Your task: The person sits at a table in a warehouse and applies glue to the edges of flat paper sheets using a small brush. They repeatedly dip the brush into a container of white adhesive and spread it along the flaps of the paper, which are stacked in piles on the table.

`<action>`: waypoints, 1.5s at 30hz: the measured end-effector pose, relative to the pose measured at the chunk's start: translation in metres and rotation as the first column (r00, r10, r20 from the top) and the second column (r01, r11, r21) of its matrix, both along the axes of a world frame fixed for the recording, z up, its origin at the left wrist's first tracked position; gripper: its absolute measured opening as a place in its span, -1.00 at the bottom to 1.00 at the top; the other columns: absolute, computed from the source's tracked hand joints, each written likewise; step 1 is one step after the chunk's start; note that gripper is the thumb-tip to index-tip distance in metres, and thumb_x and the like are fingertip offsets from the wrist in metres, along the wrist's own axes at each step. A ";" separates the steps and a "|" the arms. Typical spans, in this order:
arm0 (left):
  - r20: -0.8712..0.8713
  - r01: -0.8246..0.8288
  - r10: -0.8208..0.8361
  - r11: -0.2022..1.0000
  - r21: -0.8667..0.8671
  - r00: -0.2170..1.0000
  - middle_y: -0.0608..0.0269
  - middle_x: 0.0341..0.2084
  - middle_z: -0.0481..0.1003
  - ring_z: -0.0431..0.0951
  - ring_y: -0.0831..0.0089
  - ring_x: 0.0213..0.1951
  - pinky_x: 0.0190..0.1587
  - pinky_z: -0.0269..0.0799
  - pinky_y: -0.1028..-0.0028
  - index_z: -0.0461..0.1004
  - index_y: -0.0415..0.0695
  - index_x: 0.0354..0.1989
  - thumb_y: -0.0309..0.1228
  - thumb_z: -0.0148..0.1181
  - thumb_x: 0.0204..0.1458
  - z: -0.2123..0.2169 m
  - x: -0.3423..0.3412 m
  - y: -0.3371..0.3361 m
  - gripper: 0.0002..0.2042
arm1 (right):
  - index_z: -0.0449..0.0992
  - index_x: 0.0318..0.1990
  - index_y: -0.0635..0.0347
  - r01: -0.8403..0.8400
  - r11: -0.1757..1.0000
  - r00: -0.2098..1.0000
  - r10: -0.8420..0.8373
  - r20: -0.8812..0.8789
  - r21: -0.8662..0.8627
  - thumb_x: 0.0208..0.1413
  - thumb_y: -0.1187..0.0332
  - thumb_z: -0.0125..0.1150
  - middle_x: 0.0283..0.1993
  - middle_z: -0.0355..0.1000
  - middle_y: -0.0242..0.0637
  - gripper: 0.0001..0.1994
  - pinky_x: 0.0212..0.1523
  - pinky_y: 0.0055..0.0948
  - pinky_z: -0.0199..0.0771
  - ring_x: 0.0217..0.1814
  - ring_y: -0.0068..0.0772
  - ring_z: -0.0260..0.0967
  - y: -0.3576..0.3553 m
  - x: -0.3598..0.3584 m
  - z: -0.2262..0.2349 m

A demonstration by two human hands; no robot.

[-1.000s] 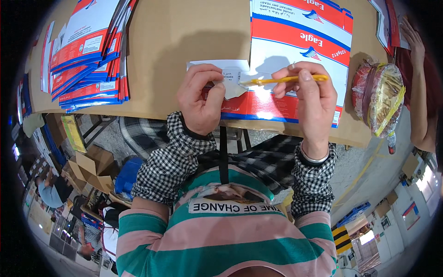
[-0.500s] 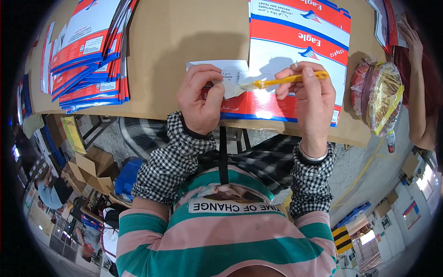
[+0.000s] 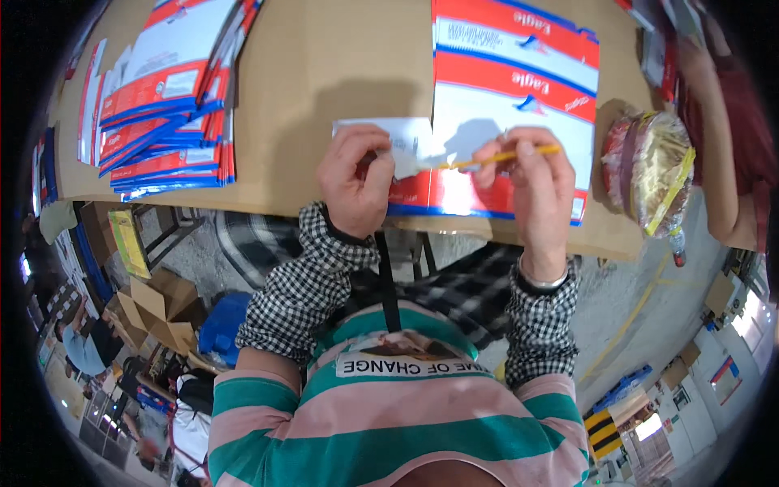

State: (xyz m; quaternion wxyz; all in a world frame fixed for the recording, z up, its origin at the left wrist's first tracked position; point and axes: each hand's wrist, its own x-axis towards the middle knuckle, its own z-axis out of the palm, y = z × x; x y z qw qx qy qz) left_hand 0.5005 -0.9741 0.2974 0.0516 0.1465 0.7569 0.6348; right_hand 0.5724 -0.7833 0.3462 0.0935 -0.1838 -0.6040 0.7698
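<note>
My left hand pinches a small white paper piece between thumb and curled fingers, over the near left part of a flat printed carton sheet. The sheet is red, white and blue. In my right hand is a slim yellow-handled brush, held between thumb and fingers and pointing left. Its pale tip lies at the right edge of the white piece; motion blur hides whether they touch. Under both hands the carton rests along the table's near edge.
A messy stack of similar cartons lies on the left of the brown table. To the right sits a large roll wrapped in clear film and yellow tape. A co-worker's arm is beyond it. An open cardboard box stands below left.
The brush has turned in my right hand and now shows a thinner side. Its tip stays near the white piece. My left hand keeps its pinch; the whole view has shifted slightly.
</note>
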 end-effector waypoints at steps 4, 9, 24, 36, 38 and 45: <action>0.049 -0.025 0.032 0.991 -0.133 0.998 0.10 -0.56 0.37 0.38 0.34 -0.52 -0.45 0.30 0.44 0.40 -0.26 -0.46 -0.57 0.05 -0.10 0.006 0.013 -0.011 -0.96 | 0.33 -0.22 0.27 0.212 0.976 0.977 -0.211 0.025 -0.052 0.23 0.33 -0.11 -0.50 0.36 -0.20 -0.82 -0.46 -0.42 0.36 -0.52 -0.39 0.33 0.002 0.021 0.028; -0.172 0.022 -0.017 0.999 0.027 0.985 0.10 -0.40 0.45 0.47 0.37 -0.41 -0.37 0.39 0.47 0.45 -0.27 -0.33 -0.54 0.09 -0.05 -0.011 -0.003 0.004 -0.89 | 0.32 -0.25 0.27 0.403 0.896 0.892 -0.430 -0.141 -0.187 0.20 0.33 -0.08 -0.45 0.40 -0.07 -0.83 -0.53 -0.43 0.39 -0.52 -0.32 0.37 0.022 0.042 0.042; -0.257 -0.131 0.010 0.879 -0.458 0.966 0.04 -0.32 0.44 0.47 0.12 -0.25 -0.16 0.38 0.29 0.51 -0.17 -0.31 -0.34 0.13 -0.06 -0.006 -0.009 0.013 -0.81 | 0.29 -0.24 0.24 0.528 0.814 0.777 -0.578 -0.247 -0.244 0.22 0.29 -0.14 -0.46 0.42 -0.10 -0.81 -0.55 -0.46 0.39 -0.59 -0.36 0.35 -0.002 0.141 0.063; -0.089 -0.009 -0.063 0.771 -0.637 0.994 -0.06 -0.45 0.50 0.51 0.04 -0.32 -0.21 0.41 0.21 0.53 -0.19 -0.45 -0.37 0.08 -0.09 0.018 -0.032 -0.007 -0.84 | 0.31 -0.23 0.28 0.503 0.826 0.769 -0.563 -0.303 -0.255 0.23 0.32 -0.16 -0.43 0.44 -0.08 -0.80 -0.53 -0.50 0.40 -0.57 -0.40 0.35 -0.004 0.175 0.074; -0.188 -0.039 -0.085 0.819 -0.573 0.979 -0.08 -0.50 0.49 0.51 0.05 -0.35 -0.22 0.41 0.23 0.52 -0.24 -0.41 -0.37 0.09 -0.08 0.012 -0.033 -0.014 -0.81 | 0.31 -0.23 0.29 0.485 0.833 0.776 -0.551 -0.308 -0.268 0.23 0.32 -0.16 -0.43 0.43 -0.08 -0.80 -0.52 -0.49 0.40 -0.56 -0.40 0.35 -0.005 0.173 0.075; 0.167 0.172 -0.130 0.947 -0.271 0.977 0.04 -0.53 0.47 0.52 0.25 -0.44 -0.43 0.43 0.39 0.43 -0.30 -0.44 -0.25 0.11 0.03 0.021 0.066 -0.036 -0.71 | 0.32 -0.23 0.26 0.468 0.837 0.775 -0.543 -0.323 -0.283 0.24 0.28 -0.16 -0.42 0.42 -0.10 -0.79 -0.50 -0.48 0.37 -0.55 -0.38 0.34 -0.007 0.175 0.080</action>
